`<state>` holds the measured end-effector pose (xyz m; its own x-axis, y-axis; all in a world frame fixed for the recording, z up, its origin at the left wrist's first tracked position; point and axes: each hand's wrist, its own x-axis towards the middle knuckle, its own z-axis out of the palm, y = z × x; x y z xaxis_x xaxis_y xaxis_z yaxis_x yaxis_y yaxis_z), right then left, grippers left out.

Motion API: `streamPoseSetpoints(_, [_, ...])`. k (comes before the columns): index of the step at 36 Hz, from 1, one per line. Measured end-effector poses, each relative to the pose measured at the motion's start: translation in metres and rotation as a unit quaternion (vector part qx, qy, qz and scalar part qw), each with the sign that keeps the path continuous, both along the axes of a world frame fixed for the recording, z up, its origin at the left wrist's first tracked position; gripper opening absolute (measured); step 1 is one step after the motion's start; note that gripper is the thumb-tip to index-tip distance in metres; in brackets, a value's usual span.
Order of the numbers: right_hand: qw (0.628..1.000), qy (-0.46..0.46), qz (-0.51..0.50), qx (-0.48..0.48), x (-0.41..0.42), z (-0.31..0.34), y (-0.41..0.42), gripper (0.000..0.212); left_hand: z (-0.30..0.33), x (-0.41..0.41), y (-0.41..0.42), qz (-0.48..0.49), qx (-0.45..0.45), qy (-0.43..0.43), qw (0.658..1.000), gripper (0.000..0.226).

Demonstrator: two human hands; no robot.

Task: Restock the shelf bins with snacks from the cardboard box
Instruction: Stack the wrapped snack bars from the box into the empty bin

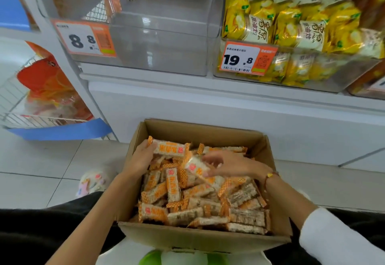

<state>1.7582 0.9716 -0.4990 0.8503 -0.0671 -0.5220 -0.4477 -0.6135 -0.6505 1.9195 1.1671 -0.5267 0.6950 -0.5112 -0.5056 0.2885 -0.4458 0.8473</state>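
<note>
An open cardboard box (208, 240) sits low in front of me, filled with several orange-and-white wrapped snack bars (173, 185). My left hand (141, 158) is inside the box at its far left and grips a snack bar (169, 149) lifted above the pile. My right hand (231, 165) reaches in from the right and pinches another bar (196, 167) between thumb and fingers. Above, a clear plastic shelf bin (162, 35) with an 8.8 price tag (85, 38) stands with nothing in it.
To the right, a second bin (312, 77) holds several yellow snack bags (291, 18) behind a 19.8 tag (245, 58). A wire rack (31, 118) with orange packets stands at left. A white shelf base (208, 106) runs behind the box, on a tiled floor (41, 171).
</note>
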Motion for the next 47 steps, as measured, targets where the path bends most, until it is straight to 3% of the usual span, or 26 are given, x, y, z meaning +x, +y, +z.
streamPoseSetpoints(1, [0.999, -0.035, -0.009, 0.007, 0.003, 0.014, -0.001, 0.029, 0.002, 0.001, -0.002, -0.005, 0.003, -0.002, 1.0, 0.021])
streamPoseSetpoints(5, [0.984, -0.168, -0.056, -0.024, 0.013, 0.04, 0.006, 0.049, 0.018, -0.009, -0.02, -0.025, -0.022, 0.026, 0.999, 0.028])
streamPoseSetpoints(9, [0.97, -0.21, -0.066, -0.105, 0.016, 0.04, 0.009, 0.042, 0.036, -0.021, -0.032, -0.034, -0.068, 0.052, 0.996, 0.043])
streamPoseSetpoints(12, [0.963, -0.237, -0.082, -0.097, 0.018, 0.041, 0.006, 0.041, 0.042, -0.022, -0.029, -0.108, -0.079, -0.015, 0.991, 0.059])
streamPoseSetpoints(16, [0.958, -0.259, -0.069, -0.099, 0.019, 0.046, 0.004, 0.04, 0.051, -0.021, -0.024, -0.142, -0.135, -0.153, 0.969, 0.048])
streamPoseSetpoints(21, [0.946, -0.297, -0.078, -0.099, 0.02, 0.05, 0.014, 0.039, 0.061, -0.023, -0.015, -0.184, -0.151, -0.163, 0.957, 0.07])
streamPoseSetpoints(28, [0.926, -0.343, -0.062, -0.143, 0.025, 0.066, 0.026, 0.047, 0.074, -0.014, -0.001, -0.129, -0.151, -0.236, 0.951, 0.061])
streamPoseSetpoints(31, [0.952, -0.265, -0.026, -0.154, 0.026, 0.087, 0.025, 0.068, 0.086, -0.012, 0.0, -0.13, -0.177, -0.244, 0.945, 0.05])
streamPoseSetpoints(35, [0.974, -0.184, 0.032, -0.125, 0.03, 0.116, 0.016, 0.072, 0.111, -0.006, -0.005, -0.154, -0.202, -0.246, 0.935, 0.043])
streamPoseSetpoints(43, [0.946, -0.316, -0.021, -0.073, 0.065, 0.161, 0.028, 0.058, 0.188, 0.039, 0.005, -0.181, -0.149, -0.369, 0.9, 0.049])
streamPoseSetpoints(47, [0.922, -0.376, -0.039, -0.086, 0.091, 0.185, 0.032, 0.06, 0.209, 0.077, 0.019, -0.056, -0.113, -0.477, 0.87, 0.06])
